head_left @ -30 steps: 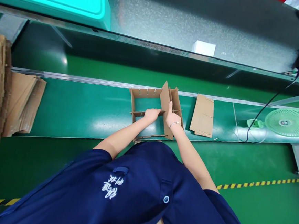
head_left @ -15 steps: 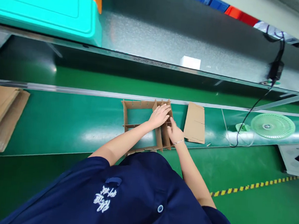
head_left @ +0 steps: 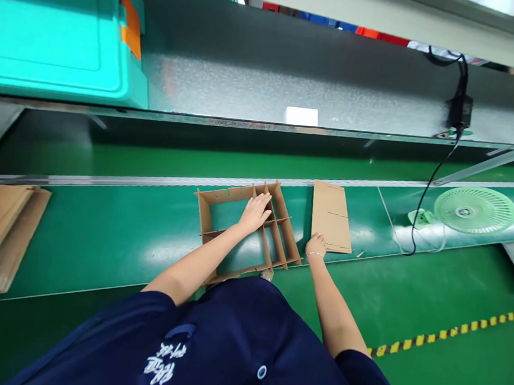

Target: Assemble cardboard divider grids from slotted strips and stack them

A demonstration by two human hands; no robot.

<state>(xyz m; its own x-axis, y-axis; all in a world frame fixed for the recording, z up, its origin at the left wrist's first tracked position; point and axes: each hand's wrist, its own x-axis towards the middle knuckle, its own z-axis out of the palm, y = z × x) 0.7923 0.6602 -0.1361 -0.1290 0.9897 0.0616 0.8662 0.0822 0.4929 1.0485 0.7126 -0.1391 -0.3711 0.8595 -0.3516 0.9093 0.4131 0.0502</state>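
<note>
A cardboard divider grid (head_left: pixel 267 239) of interlocked slotted strips stands on the green bench, with narrow cells on its right side and wider openings on its left. Across one of its inner strips rests my left hand (head_left: pixel 255 214), fingers stretched out and gripping nothing. To the right lies a small stack of flat cardboard strips (head_left: pixel 332 213) with slits cut in them. My right hand (head_left: pixel 316 246) is at the stack's near left corner, its fingers curled closed on the cardboard edge; the fingertips are partly hidden.
More flat cardboard (head_left: pixel 6 238) is piled at the far left. A green fan (head_left: pixel 475 211) and a hanging black cable (head_left: pixel 431 185) are on the right. Above the bench, a metal shelf holds a turquoise bin (head_left: pixel 55 40) and a small white box (head_left: pixel 301 116).
My right hand has left the divider grid and moved right to the flat cardboard stack. My left hand stays on the grid. The camera view has shifted slightly.
</note>
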